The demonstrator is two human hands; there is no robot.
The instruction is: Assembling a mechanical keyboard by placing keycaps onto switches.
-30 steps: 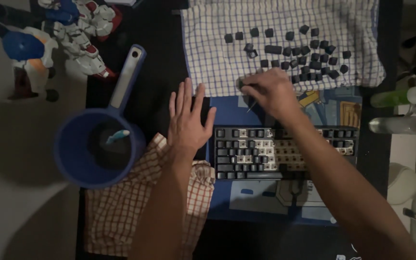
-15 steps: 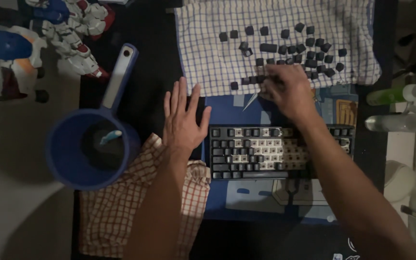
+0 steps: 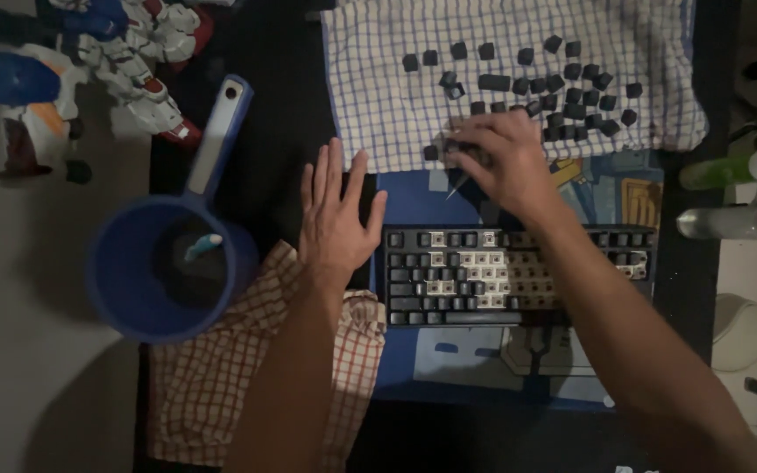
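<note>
While lying flat, fingers spread, beside the half-stripped black keyboard (image 3: 519, 276), left hand (image 3: 336, 219) idling; right hand (image 3: 497, 162), nearer, pinching dark plastic keycaps (image 3: 562, 88) on the blue-checked white cloth (image 3: 378, 105), pile lying just beyond fingertips.

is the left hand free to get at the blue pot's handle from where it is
Probably yes. The left hand lies flat and empty on the dark desk beside the keyboard, and the blue pot's handle sits just to its left with nothing between them.
</note>
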